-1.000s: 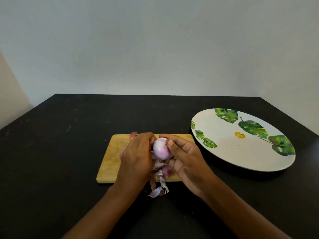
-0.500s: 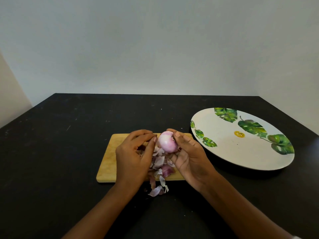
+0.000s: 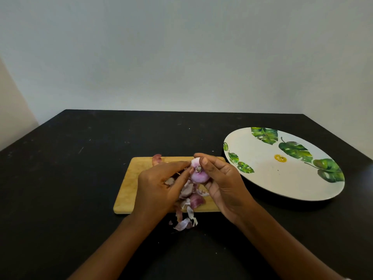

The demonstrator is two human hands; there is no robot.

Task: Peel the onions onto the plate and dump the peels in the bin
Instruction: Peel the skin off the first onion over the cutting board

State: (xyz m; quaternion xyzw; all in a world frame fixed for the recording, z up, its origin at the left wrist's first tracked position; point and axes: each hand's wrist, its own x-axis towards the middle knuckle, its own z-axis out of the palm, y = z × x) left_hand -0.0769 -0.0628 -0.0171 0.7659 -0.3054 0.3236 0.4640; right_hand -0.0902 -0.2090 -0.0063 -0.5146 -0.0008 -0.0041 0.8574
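My right hand point(image 3: 226, 182) grips a small pale purple onion point(image 3: 198, 174) above the wooden cutting board point(image 3: 129, 184), its root end turned toward me. My left hand point(image 3: 159, 186) reaches in from the left, and its fingertips touch the onion near the root. Loose purple and white peels point(image 3: 189, 199) lie under my hands on the board, and some point(image 3: 184, 224) spill onto the table in front of it. Another reddish onion piece point(image 3: 156, 159) shows at the board's far edge. The white plate point(image 3: 282, 178) with green leaves stands to the right and holds nothing.
The black table point(image 3: 70, 178) stretches to the left and back, ending at a pale wall. No bin is in view.
The onion has been turned in my right hand so that its root end faces me. My left hand's fingers have moved up to the root.
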